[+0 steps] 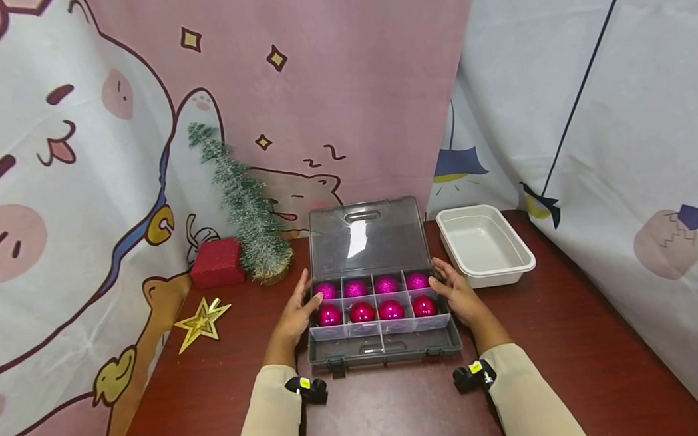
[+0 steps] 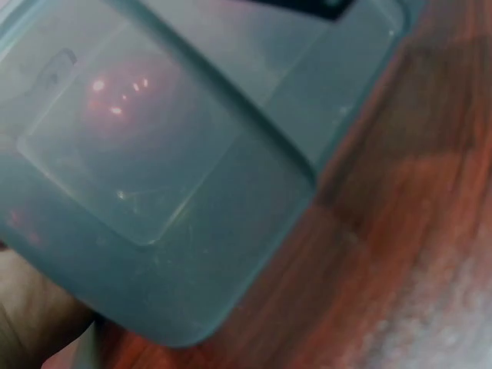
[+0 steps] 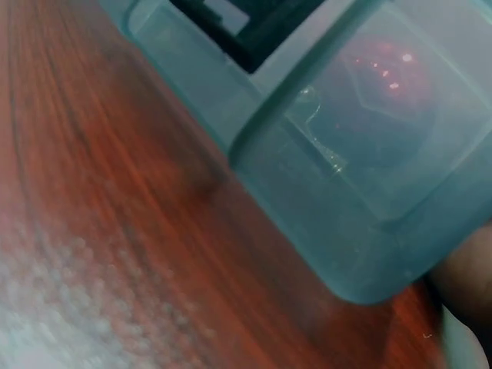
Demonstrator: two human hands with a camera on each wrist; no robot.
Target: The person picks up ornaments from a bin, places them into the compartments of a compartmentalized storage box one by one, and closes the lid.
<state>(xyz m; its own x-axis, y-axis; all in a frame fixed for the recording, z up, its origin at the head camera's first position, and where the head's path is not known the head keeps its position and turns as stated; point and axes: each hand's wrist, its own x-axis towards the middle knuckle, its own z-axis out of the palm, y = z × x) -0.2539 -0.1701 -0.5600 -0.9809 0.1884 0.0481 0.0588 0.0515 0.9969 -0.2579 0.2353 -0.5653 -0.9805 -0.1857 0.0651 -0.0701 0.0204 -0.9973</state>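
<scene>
A grey clear plastic organizer box (image 1: 384,349) sits in front of me with its lid (image 1: 367,240) raised at the back. Its dividers hold two rows of baubles: glittery magenta ones (image 1: 355,287) behind, shiny pinkish-red ones (image 1: 362,312) in front. The front compartments hold no baubles. My left hand (image 1: 295,314) grips the box's left side, thumb over the rim; my right hand (image 1: 460,299) grips the right side the same way. Both wrist views show a box corner close up, with a bauble (image 2: 127,96) blurred through the left wall and another bauble (image 3: 392,84) through the right.
Behind the box to the right stands a white plastic basin (image 1: 485,243). At the back left are a small frosted Christmas tree (image 1: 246,211), tilted, and a red block (image 1: 216,262). A gold star (image 1: 202,322) lies nearer on the left. Printed curtains (image 1: 364,77) border the table.
</scene>
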